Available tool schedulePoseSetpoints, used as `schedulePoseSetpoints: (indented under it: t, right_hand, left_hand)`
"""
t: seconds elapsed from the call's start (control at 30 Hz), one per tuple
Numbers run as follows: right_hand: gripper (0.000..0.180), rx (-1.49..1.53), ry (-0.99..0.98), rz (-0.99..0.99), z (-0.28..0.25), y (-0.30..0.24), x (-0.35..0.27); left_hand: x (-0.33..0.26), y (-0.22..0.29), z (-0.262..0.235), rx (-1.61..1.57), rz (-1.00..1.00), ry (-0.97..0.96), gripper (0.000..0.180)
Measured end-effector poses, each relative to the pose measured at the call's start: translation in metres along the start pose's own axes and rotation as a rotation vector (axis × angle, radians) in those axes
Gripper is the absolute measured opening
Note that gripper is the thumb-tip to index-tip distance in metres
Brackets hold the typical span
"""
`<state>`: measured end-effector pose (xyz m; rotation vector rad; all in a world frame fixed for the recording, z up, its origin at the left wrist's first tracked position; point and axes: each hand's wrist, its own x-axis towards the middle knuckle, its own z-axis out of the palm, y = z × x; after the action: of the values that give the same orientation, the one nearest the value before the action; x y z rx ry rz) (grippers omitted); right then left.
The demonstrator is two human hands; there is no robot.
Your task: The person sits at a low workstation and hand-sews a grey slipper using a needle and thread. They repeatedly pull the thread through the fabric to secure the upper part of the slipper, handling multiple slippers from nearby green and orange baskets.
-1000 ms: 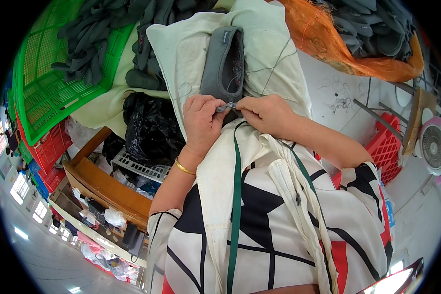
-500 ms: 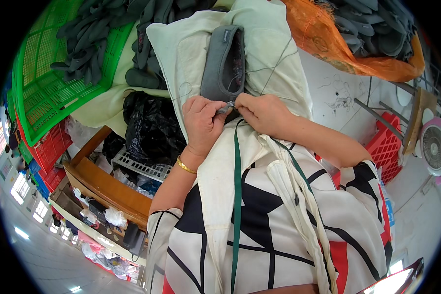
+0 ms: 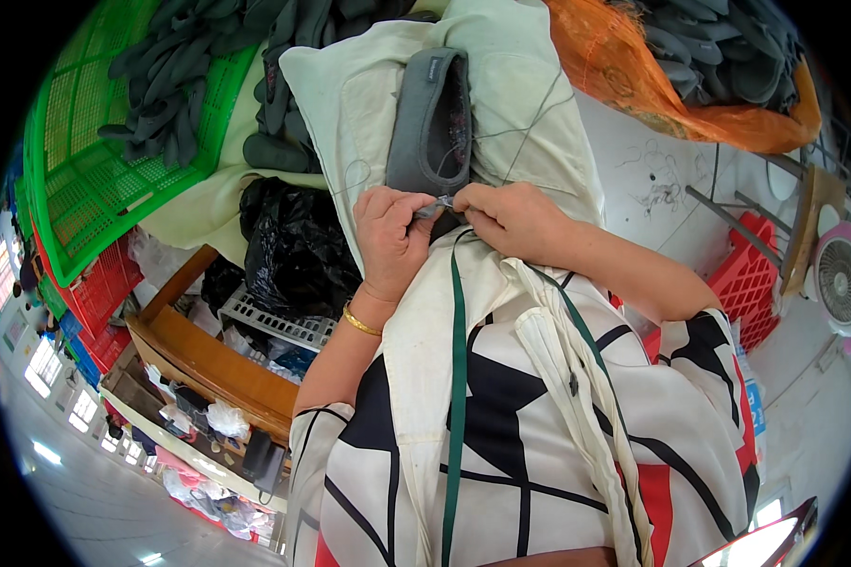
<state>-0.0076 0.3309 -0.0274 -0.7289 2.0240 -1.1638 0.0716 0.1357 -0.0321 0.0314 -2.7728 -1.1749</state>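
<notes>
A grey slipper (image 3: 411, 132) with a dark patterned lining lies on the pale cloth (image 3: 359, 104) over my lap, its opening facing up. Just below its near end my hands meet, fingertips almost touching. My left hand (image 3: 392, 231) is closed in a pinch, thumb against the curled fingers. Closed as well, my right hand (image 3: 515, 219) pinches from the other side. A small shiny greyish bit (image 3: 443, 201) shows between the fingertips, too small to name. Thin dark thread (image 3: 539, 118) loops over the slipper and the cloth.
A green plastic crate (image 3: 85, 203) with several grey slippers stands at the far left. Near it are a black plastic bag (image 3: 293, 250) and a wooden frame (image 3: 217, 354). At the far right an orange sack (image 3: 624, 80) holds more slippers, with a fan (image 3: 837, 283) below.
Hardly anything differs. Both hands keep their pinch below the slipper, and the whole view has shifted very slightly.
</notes>
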Motion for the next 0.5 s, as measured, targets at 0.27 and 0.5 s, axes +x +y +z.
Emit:
schedulePoseSetpoints:
  t: [0.27, 0.5]
  right_hand:
    - [0.014, -0.013, -0.030, 0.009, 0.0001, 0.0028, 0.0005]
    - [0.010, 0.032, -0.024, 0.096, 0.0023, -0.0027, 0.0062]
  left_hand:
    - [0.0009, 0.0007, 0.0002, -0.001, -0.005, 0.001, 0.015]
    - [-0.0001, -0.0003, 0.0024, -0.033, -0.028, 0.028, 0.014]
